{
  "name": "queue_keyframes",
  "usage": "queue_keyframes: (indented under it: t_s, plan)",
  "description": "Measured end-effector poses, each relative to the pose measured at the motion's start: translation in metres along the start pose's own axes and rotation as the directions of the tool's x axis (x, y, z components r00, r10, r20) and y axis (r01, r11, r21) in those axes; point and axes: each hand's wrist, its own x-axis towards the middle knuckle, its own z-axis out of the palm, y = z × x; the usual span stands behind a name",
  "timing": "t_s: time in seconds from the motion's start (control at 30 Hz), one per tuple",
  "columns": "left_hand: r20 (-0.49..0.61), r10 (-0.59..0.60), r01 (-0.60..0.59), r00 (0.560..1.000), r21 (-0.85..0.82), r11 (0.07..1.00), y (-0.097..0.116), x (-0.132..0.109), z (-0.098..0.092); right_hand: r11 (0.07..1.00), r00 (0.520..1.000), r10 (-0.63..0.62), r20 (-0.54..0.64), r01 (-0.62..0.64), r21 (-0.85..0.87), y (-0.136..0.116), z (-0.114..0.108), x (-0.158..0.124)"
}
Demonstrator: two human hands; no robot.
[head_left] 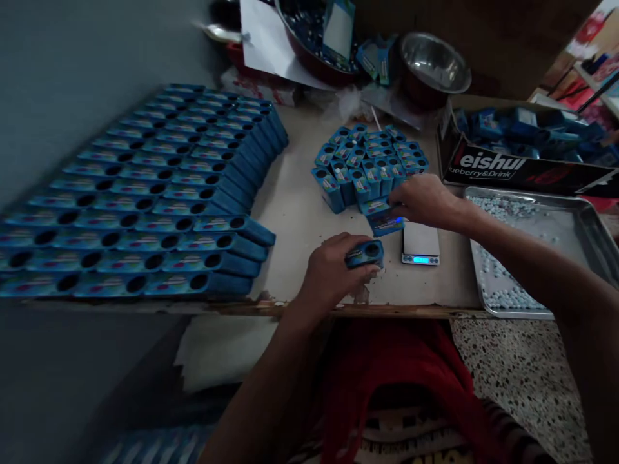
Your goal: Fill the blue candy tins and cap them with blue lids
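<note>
Wrapped in the fingers of my left hand [333, 267] is a small blue box [365, 254] with a dark round hole in its top, held just above the front part of the table. My right hand [420, 198] is closed at the right side of another blue box [384, 223], tilted at the front of a cluster of blue boxes [360, 179]; its fingertips are partly hidden. Below that hand stands a small digital scale [420, 240] with a lit blue display. A metal tray [556, 251] holding many small pale balls lies to the right.
Rows of blue boxes [145, 187] fill the table's left side. A black carton [522, 164] full of blue boxes stands at the back right. Behind are a metal bowl [435, 61] and a larger basin [309, 55]. The table's front edge [387, 310] runs close to me.
</note>
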Motion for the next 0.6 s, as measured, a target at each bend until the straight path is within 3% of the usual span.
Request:
queue_keyframes:
  t_s: [0.13,0.23,0.33,0.5,0.6]
  plan:
    - [-0.019,-0.107,0.105,0.994,-0.094,0.99,0.015,-0.006,0.006,0.967,0.966,0.254,-0.039,-0.254,-0.011,0.042,0.025,-0.038]
    - [-0.019,-0.134,0.131,0.991,-0.1,0.986,0.027,-0.007,0.016,0.92,0.917,0.39,-0.088,-0.383,0.086,0.066,0.038,-0.051]
    - [-0.033,-0.103,0.1,0.994,-0.077,0.992,0.029,-0.007,0.023,0.899,0.907,0.408,-0.103,-0.38,0.217,0.073,0.045,-0.065]
    - [-0.083,-0.087,0.086,0.993,-0.016,0.996,0.019,-0.004,0.026,0.915,0.939,0.336,-0.073,-0.307,0.26,0.055,0.065,-0.089]
    - [-0.077,-0.099,0.099,0.992,-0.005,0.995,0.015,-0.001,0.026,0.834,0.915,0.39,-0.108,-0.301,0.462,0.051,0.074,-0.095]
